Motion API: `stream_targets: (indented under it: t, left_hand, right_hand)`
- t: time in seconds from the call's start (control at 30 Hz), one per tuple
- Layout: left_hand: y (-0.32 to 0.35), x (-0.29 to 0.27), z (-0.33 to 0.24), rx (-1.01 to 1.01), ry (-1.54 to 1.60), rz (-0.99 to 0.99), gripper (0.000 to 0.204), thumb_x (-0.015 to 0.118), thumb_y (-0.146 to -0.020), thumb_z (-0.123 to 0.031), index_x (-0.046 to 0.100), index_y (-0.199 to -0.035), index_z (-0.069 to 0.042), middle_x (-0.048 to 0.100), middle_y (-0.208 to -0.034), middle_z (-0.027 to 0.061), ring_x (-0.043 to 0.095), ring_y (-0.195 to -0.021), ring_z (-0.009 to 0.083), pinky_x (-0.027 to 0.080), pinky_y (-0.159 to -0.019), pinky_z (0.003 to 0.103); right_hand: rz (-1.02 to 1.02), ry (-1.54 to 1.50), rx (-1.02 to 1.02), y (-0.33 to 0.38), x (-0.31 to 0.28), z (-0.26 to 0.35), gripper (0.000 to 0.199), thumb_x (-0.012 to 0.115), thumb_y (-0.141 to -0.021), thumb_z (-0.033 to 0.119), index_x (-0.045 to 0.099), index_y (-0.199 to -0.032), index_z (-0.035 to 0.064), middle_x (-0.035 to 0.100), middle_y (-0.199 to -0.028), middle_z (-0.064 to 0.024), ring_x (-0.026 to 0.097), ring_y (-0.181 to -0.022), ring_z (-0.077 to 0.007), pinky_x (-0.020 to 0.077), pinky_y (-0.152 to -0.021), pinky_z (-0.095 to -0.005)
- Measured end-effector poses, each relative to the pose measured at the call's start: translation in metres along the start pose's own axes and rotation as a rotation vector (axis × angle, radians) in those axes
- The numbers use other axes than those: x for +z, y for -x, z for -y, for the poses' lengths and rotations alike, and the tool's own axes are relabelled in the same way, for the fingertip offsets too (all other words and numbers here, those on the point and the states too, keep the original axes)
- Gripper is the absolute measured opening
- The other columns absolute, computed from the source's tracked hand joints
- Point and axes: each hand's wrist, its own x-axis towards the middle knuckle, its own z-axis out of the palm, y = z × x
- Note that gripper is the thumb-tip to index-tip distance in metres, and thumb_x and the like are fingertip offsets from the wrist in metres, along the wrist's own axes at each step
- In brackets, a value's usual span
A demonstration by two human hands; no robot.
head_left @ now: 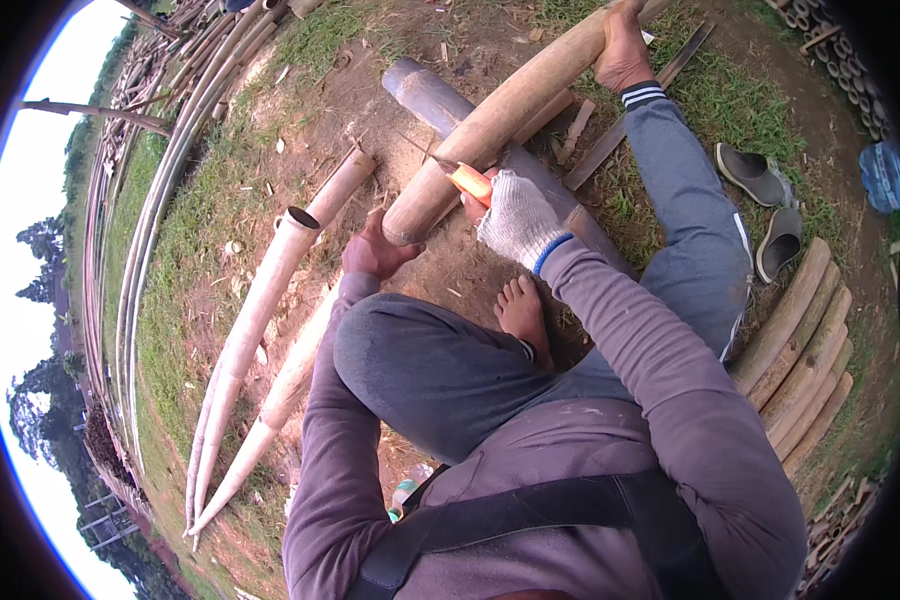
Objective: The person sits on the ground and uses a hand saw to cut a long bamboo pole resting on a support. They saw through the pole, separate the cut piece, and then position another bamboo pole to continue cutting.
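Note:
A thick tan bamboo pole (530,95) lies slantwise across a grey pole (425,88) on the ground. My bare left hand (378,250) grips the bamboo's near cut end, thumb under it and fingers at its left side. My right hand (518,215), in a white knit glove with a blue cuff, is closed round the orange handle of a hand saw (468,181). The saw's thin blade reaches up and left across the top of the bamboo; how deep it sits I cannot tell. My bare foot (625,50) presses on the pole's far part.
More bamboo poles (260,300) lie to the left, one with a hollow end. Split bamboo lengths (795,350) are stacked at right, near dark clogs (750,175) and a blue water jug (885,178). Wood strips (610,150) lie beyond the grey pole. Long poles (160,220) line the far left.

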Motion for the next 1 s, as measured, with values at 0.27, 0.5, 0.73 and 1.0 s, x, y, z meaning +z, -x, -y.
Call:
stream_targets:
  t: [0.27, 0.5, 0.73, 1.0]
  left_hand:
    - [0.006, 0.008, 0.019, 0.071, -0.008, -0.070, 0.109, 0.092, -0.070, -0.068, 0.054, -0.155, -0.011, 0.079, -0.118, 0.0270, 0.077, -0.111, 0.0451, 0.061, -0.098, 0.054]
    - [-0.003, -0.003, -0.002, 0.036, -0.049, -0.009, 0.118, 0.091, -0.070, -0.069, 0.048, -0.163, -0.009, 0.076, -0.128, 0.0293, 0.076, -0.120, 0.0426, 0.060, -0.103, 0.050]
    - [0.007, 0.003, 0.011, 0.010, -0.049, -0.004, 0.117, 0.091, -0.071, -0.069, 0.048, -0.162, -0.008, 0.078, -0.124, 0.0274, 0.076, -0.118, 0.0440, 0.061, -0.101, 0.051]
    - [0.000, 0.001, 0.003, 0.071, -0.038, -0.039, 0.116, 0.090, -0.071, -0.069, 0.049, -0.161, -0.009, 0.078, -0.123, 0.0286, 0.077, -0.116, 0.0436, 0.061, -0.100, 0.051]
  right_hand:
    - [0.100, -0.080, -0.021, 0.152, -0.107, -0.015, 0.034, 0.081, -0.096, 0.031, 0.062, -0.097, 0.0024, 0.065, -0.070, -0.0219, 0.069, -0.068, -0.0441, 0.0531, -0.062, -0.0532]
    - [-0.041, 0.041, -0.013, 0.000, 0.001, -0.011, 0.045, 0.074, -0.101, 0.044, 0.069, -0.103, -0.0006, 0.071, -0.081, -0.0286, 0.073, -0.080, -0.0516, 0.0569, -0.068, -0.0557]
    - [0.096, -0.111, -0.025, 0.158, -0.105, -0.018, 0.027, 0.081, -0.097, 0.022, 0.067, -0.104, 0.0003, 0.069, -0.082, -0.0220, 0.069, -0.069, -0.0436, 0.0537, -0.063, -0.0481]
    - [0.021, -0.033, 0.022, 0.025, -0.004, -0.018, 0.043, 0.073, -0.101, 0.043, 0.066, -0.097, 0.0010, 0.070, -0.081, -0.0293, 0.071, -0.082, -0.0528, 0.0567, -0.069, -0.0565]
